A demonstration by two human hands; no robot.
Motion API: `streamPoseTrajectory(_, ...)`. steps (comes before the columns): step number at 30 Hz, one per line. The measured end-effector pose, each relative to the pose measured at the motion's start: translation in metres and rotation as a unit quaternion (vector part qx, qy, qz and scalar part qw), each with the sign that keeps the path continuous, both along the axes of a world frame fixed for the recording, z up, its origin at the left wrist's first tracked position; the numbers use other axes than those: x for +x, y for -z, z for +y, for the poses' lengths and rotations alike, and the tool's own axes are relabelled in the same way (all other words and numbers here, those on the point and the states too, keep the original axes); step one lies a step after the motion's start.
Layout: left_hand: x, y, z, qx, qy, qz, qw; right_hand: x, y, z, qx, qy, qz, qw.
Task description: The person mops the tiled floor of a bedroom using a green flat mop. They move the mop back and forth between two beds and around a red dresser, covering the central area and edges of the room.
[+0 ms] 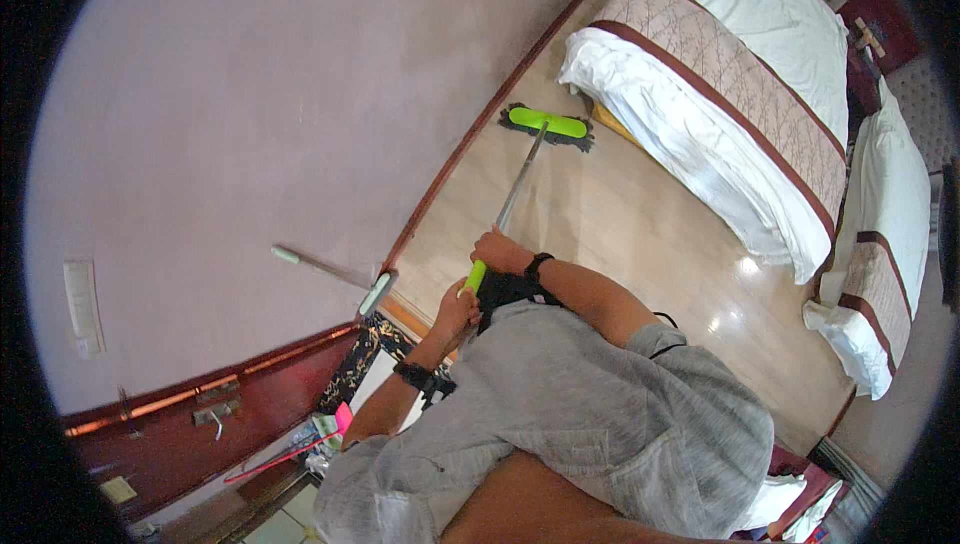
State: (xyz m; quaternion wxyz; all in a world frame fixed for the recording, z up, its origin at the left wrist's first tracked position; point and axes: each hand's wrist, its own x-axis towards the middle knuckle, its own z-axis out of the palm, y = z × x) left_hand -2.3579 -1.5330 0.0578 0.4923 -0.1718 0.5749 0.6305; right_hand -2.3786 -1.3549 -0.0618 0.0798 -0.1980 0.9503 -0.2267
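A flat dust mop with a bright green head [531,120] and a dark fringe rests on the floor, close to the foot of a bed. Its metal pole [520,185] slants back toward my body and ends in a green grip [473,278]. My left hand [458,311] is closed around the end of that grip. Farther up, where grip and pole meet, my right hand [502,251] is wrapped around the handle. Both wrists carry dark bands.
A made bed [720,131] stands ahead to the right, with a second bed [885,259] beyond. A wall [247,131] runs along the left. A pale-handled floor tool [379,292] leans there near a dark red door [262,386]. A pink-and-red long-handled item [300,454] lies lower left.
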Motion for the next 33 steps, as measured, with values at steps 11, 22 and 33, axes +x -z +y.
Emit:
streamPoseTrajectory(11, -0.221, 0.017, 0.124, -0.027, 0.099, 0.038, 0.994, -0.197, 0.014, 0.121, 0.032, 0.069, -0.018, 0.997)
streamPoseTrajectory(22, -0.395, 0.032, 0.279, 0.019, 0.115, -0.063, 0.991, -0.339, 0.015, 0.272, -0.026, 0.18, -0.021, 0.983)
streamPoseTrajectory(33, -0.518, 0.048, 0.51, 0.071, 0.134, -0.129, 0.98, -0.443, 0.027, 0.506, -0.032, 0.208, 0.015, 0.977)
